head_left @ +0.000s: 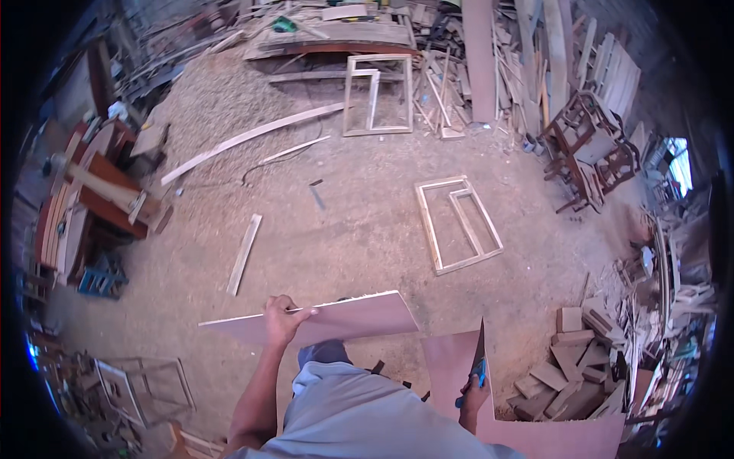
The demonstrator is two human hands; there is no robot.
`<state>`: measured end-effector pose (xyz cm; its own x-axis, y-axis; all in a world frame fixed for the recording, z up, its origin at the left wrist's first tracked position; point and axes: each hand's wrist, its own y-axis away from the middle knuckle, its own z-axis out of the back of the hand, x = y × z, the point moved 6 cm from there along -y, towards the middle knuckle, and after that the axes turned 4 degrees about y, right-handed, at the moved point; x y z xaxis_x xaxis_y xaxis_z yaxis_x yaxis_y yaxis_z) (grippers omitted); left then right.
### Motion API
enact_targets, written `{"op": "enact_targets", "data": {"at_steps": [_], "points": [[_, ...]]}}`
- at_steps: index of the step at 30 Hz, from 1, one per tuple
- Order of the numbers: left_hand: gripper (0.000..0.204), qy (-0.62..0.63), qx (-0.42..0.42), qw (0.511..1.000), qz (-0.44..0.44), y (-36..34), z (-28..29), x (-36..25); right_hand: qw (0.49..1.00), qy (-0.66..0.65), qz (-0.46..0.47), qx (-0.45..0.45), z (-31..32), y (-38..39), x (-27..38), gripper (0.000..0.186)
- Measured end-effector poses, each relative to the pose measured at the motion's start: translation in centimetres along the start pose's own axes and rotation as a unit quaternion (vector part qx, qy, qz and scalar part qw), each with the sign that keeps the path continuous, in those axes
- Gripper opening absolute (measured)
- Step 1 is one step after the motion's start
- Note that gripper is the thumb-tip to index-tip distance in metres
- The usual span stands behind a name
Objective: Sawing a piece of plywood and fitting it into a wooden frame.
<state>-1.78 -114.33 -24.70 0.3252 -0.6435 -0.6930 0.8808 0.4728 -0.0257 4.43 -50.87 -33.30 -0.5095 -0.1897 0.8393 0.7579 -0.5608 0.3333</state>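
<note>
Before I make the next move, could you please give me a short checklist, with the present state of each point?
1. Left grip on the thin pinkish rectangular board: ok, closed at its upper edge.
2. Right grip on the blue-handled hand saw with dark tapering blade: ok, holding the handle.
3. Saw apart from the held board: ok, a gap shows between them.
4. Saw apart from the second flat pinkish sheet: cannot tell, the blade overlaps it in view.
5. Floor ahead free of loose pieces: not ok, a pale narrow wooden strip and a pale rectangular wooden frame lie there.
</note>
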Motion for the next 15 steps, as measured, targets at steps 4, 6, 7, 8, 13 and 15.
{"op": "enact_targets", "data": {"at_steps": [4, 6, 7, 8, 13, 15], "points": [[0.057, 0.077, 0.007, 0.995, 0.063, -9.6, -0.5, -1.3, 1.000, 0.017, -0.006, 0.014, -5.1, -4.7, 3.7, 0.018], [0.056, 0.091, 0.037, 0.995, 0.032, -15.5, -2.5, -3.9, 0.998, -0.063, -0.014, -0.013, -7.5, -6.0, 5.4, 0.038], [0.055, 0.092, 0.025, 0.995, 0.028, -17.9, -3.2, -3.6, 0.997, -0.067, -0.025, -0.008, -9.1, -6.6, 6.3, 0.047], [0.055, 0.091, 0.015, 0.996, 0.022, -20.5, -3.7, -3.7, 0.997, -0.074, -0.038, -0.004, -10.5, -7.0, 7.0, 0.057], [0.051, 0.103, 0.051, 0.992, -0.051, -34.1, -7.8, -9.5, 0.985, -0.129, -0.113, -0.030, -16.0, -10.8, 6.5, 0.064], [0.049, 0.150, 0.086, 0.984, -0.038, -38.3, -11.2, -13.7, 0.975, -0.158, -0.142, -0.062, -17.5, -12.4, 3.3, 0.065]]}}
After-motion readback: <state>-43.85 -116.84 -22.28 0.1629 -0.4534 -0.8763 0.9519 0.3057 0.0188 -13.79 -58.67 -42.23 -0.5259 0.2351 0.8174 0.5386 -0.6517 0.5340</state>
